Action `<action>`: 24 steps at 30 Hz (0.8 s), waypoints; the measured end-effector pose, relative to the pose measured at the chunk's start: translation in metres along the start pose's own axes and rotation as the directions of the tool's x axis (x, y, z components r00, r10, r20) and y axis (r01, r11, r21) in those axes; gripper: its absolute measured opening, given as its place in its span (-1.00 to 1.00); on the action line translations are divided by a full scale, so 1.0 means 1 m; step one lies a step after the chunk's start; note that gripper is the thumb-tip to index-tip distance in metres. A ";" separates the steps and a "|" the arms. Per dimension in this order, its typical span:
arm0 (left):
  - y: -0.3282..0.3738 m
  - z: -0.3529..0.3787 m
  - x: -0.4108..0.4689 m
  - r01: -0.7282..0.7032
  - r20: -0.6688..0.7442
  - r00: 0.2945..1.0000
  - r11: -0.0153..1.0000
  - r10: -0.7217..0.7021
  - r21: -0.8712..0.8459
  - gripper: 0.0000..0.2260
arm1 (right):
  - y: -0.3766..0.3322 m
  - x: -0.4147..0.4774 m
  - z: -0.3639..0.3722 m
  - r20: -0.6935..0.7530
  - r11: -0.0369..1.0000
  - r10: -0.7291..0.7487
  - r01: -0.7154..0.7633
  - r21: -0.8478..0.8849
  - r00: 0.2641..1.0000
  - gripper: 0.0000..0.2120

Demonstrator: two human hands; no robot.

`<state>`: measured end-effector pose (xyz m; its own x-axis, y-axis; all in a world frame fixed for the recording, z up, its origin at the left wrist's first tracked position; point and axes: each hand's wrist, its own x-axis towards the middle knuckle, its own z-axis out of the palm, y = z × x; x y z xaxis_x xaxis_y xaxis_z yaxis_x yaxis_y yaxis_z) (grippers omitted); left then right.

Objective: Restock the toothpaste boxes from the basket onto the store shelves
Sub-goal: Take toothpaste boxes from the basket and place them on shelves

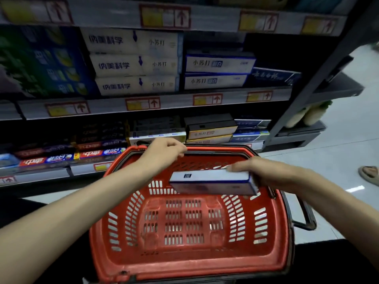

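A red plastic basket (123,232) hangs in front of me, its floor bare. My left hand (164,149) grips the black handle at the basket's far rim. My right hand (260,173) holds a white and blue toothpaste box (211,181) by its right end, lying flat above the basket's far half. On the middle shelf, two matching white and blue boxes (219,71) are stacked, with dark open space above them. Left of those stand three white boxes (133,62).
The lower shelf holds red and blue toothpaste boxes (67,156) at left and yellow-edged boxes (211,132) behind the basket. Price-tag rails (143,103) front each shelf. The rack's dark end post (307,89) stands at right, pale floor beyond, with a sandalled foot (369,174) there.
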<state>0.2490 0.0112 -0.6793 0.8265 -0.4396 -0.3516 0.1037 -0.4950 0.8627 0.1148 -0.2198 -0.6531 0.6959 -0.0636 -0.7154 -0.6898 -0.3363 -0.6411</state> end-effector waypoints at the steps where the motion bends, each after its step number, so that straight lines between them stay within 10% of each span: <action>1: 0.001 -0.002 0.000 -0.010 -0.037 0.999 1.000 0.008 -0.027 -0.84 | -0.001 -0.015 -0.006 -0.005 0.994 -0.023 0.023 0.103 1.000 -0.64; 10: -0.003 -0.016 -0.022 0.013 0.192 0.978 0.906 0.076 -0.424 -0.54 | 0.012 -0.038 -0.014 -0.023 0.768 -0.086 0.081 0.635 0.996 -0.65; 24: 0.008 -0.015 -0.005 -0.161 -0.170 0.983 0.762 0.068 -0.627 -0.25 | 0.003 -0.011 -0.015 -0.422 0.580 -0.220 0.465 0.668 0.880 -0.60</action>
<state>0.2538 0.0212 -0.6652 0.9138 -0.3381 -0.2251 0.2926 0.1636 0.9421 0.1081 -0.2345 -0.6436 0.8478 -0.3787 -0.3712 -0.2100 0.4030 -0.8908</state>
